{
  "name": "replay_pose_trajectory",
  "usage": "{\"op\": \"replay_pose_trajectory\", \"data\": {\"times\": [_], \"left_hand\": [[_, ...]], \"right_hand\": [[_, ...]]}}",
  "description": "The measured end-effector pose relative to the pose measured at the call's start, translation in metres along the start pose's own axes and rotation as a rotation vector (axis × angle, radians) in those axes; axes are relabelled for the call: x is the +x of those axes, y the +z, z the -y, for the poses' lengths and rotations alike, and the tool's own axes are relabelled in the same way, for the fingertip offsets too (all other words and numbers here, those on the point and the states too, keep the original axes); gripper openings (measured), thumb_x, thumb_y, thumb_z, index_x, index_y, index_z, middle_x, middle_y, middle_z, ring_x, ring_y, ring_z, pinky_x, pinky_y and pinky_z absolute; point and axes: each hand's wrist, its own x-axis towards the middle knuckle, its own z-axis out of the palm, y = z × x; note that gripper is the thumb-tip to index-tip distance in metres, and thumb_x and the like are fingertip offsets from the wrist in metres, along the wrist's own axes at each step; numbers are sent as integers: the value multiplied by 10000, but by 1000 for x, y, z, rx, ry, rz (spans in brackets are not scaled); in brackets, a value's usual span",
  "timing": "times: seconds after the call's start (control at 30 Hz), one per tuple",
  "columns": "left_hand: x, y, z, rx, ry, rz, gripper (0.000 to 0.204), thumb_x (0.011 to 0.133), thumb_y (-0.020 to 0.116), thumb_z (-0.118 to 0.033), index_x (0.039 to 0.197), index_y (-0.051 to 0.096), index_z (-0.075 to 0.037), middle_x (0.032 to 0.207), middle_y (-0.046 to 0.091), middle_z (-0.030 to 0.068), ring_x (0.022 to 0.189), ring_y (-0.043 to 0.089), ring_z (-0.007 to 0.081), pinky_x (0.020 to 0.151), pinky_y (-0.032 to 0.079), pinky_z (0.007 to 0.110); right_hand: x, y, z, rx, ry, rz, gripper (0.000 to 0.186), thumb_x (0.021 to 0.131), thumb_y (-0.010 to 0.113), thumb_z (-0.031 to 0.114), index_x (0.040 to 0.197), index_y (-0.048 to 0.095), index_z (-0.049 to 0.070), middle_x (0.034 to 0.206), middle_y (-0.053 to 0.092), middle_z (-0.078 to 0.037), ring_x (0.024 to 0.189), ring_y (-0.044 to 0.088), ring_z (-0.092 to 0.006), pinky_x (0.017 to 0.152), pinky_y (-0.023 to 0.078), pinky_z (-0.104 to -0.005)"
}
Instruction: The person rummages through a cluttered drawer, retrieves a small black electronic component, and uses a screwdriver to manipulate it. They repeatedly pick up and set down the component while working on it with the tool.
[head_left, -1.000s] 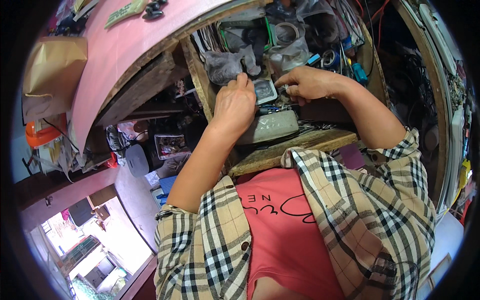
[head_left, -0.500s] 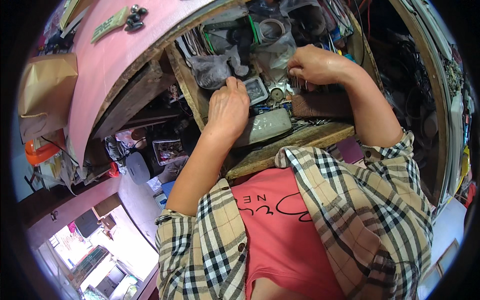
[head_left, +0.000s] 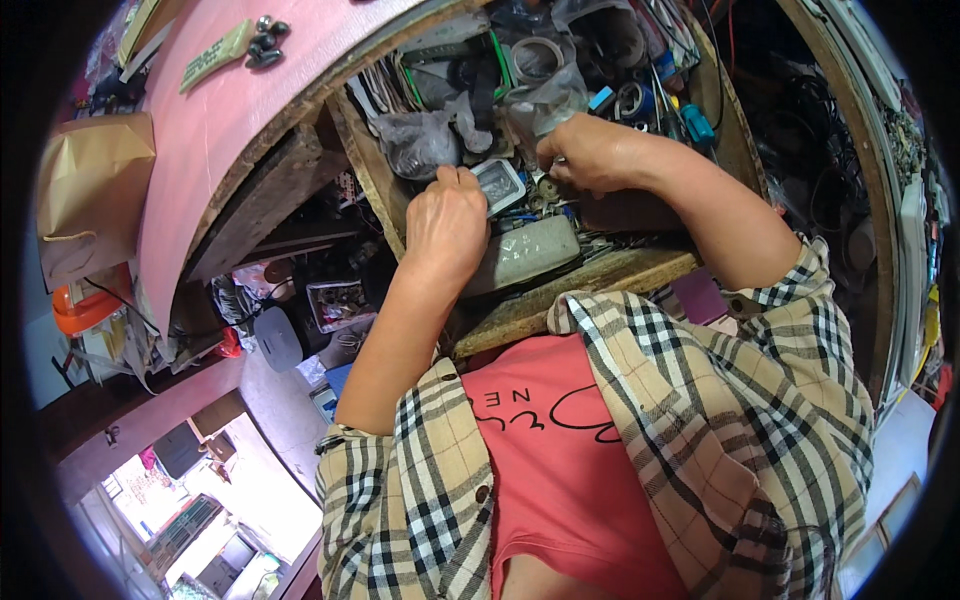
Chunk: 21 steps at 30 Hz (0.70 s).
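Reaching into drawer [head_left: 500,321], hands [head_left: 445,228] curled near rectangular box [head_left: 497,185], grip unclear; black shirt lettering [head_left: 556,418]

From where I stand, the drawer [head_left: 610,279] admits a hand from above. Left hand [head_left: 446,226]: left wall [head_left: 368,165] close on its left; grey bag [head_left: 416,145] obstructs just beyond its fingertips. Between the hands, a narrow gap, with a tin [head_left: 498,186] lying low in it. Right hand [head_left: 597,156]: plastic bag [head_left: 553,97] and tape roll [head_left: 515,64] obstruct beyond; to its right, a teal handle [head_left: 697,124], then the right wall [head_left: 738,142]. On the body side of the gap, a case [head_left: 527,254] restricts passage.
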Motion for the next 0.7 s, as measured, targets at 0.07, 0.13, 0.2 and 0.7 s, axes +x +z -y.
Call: {"op": "replay_pose_trajectory", "data": {"times": [0.07, 0.13, 0.2, 0.7], "left_hand": [[1, 1, -1, 9, -24, 28, 402, 639, 738, -64, 967, 532, 45, 950, 597, 222, 810, 658, 377, 699, 551, 428], [3, 1, -4, 17, -71, 63, 416, 640, 740, -65, 976, 519, 44, 950, 599, 226, 807, 657, 382, 692, 550, 434], [3, 2, -1, -28, -68, 70, 429, 643, 741, -68, 983, 505, 44, 955, 594, 241, 816, 650, 399, 698, 546, 444], [-10, -45, 10, -664, -93, 63, 590, 649, 763, -181, 1150, 560, 56, 911, 627, 191, 740, 635, 261, 686, 512, 365]], "right_hand": [[2, 5, 1, -70, 1, 14, 203, 880, 586, 82, 1062, 625, -1, 718, 651, -178, 566, 661, -248, 576, 530, -363], [5, 6, 0, -104, -23, 35, 210, 882, 588, 81, 1073, 620, 0, 715, 650, -180, 570, 661, -250, 572, 530, -364], [5, 4, -2, -79, -17, 51, 212, 891, 576, 77, 1085, 615, 0, 710, 649, -173, 568, 659, -244, 567, 527, -362], [1, -3, -3, -7, 27, 84, 246, 884, 554, 97, 1093, 620, -15, 714, 659, -146, 589, 662, -213, 594, 514, -355]]}}
